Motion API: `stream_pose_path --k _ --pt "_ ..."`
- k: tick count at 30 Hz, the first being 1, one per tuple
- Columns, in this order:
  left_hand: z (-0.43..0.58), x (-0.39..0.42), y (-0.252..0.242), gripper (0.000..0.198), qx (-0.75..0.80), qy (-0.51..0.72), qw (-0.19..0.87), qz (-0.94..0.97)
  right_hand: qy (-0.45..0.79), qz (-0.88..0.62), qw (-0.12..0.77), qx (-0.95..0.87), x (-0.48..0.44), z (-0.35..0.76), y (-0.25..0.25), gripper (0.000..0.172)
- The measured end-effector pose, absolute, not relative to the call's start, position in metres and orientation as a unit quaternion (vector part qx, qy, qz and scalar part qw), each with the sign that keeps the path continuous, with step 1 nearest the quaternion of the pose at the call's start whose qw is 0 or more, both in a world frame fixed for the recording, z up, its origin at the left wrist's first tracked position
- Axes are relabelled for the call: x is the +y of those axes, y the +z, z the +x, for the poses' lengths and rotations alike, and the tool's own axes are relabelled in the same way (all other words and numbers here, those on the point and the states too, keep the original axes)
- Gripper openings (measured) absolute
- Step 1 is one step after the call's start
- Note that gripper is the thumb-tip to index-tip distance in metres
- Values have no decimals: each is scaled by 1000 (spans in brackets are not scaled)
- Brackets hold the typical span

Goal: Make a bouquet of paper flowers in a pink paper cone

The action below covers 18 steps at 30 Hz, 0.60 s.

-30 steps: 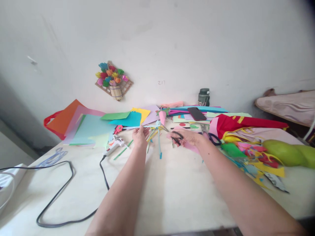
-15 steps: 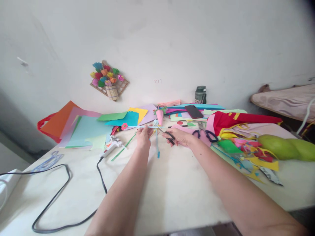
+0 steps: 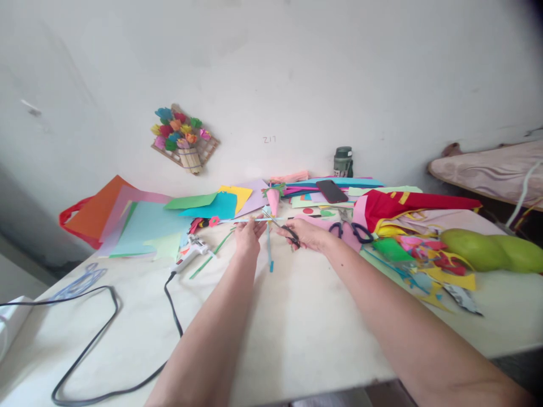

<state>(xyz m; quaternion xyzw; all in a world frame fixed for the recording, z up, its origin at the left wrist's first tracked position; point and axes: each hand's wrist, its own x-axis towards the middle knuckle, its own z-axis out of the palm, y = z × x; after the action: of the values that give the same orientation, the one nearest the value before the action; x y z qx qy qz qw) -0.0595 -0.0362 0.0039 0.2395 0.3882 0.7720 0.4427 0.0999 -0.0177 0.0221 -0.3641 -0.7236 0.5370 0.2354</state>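
Note:
My right hand (image 3: 309,234) is closed around the dark handles of a pair of scissors (image 3: 290,233), whose blades point up and left toward my left hand (image 3: 248,235). Between the fingers of my left hand is a thin light-blue paper strip (image 3: 231,220), stretched level across the table. A small pink paper flower (image 3: 214,221) sits at the strip's left end. The scissor tips are close to the strip; whether they touch it I cannot tell. Just below, a blue strip (image 3: 270,249) points toward me. A green strip (image 3: 212,254) lies left of my left hand.
A white glue gun (image 3: 190,252) with a black cord (image 3: 114,299) lies at left. Coloured sheets (image 3: 144,226) spread behind it. At the back are a pink paper cone (image 3: 274,201), a phone (image 3: 332,191) and a bottle (image 3: 343,162). Second scissors (image 3: 362,233) and paper scraps (image 3: 449,277) lie right.
The whole view has shifted slightly, so things appear a little farther left. Both hands, the scissors and the strip keep almost the same positions relative to one another.

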Motion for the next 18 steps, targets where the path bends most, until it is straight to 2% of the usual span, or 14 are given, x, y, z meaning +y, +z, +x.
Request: stream_pose_path --k 7,10,14,18 --pt "-69 -31 -3 9 396 759 453 251 553 -374 262 -697 -17 96 21 21" --pt "-75 -33 -4 16 428 721 462 290 519 -412 282 -694 -11 97 17 22" --pt "-82 -37 -4 22 504 628 470 361 369 -491 294 -732 2 108 15 29" --pt "-83 -41 -1 22 543 555 472 417 176 -616 222 -735 5 121 20 33"
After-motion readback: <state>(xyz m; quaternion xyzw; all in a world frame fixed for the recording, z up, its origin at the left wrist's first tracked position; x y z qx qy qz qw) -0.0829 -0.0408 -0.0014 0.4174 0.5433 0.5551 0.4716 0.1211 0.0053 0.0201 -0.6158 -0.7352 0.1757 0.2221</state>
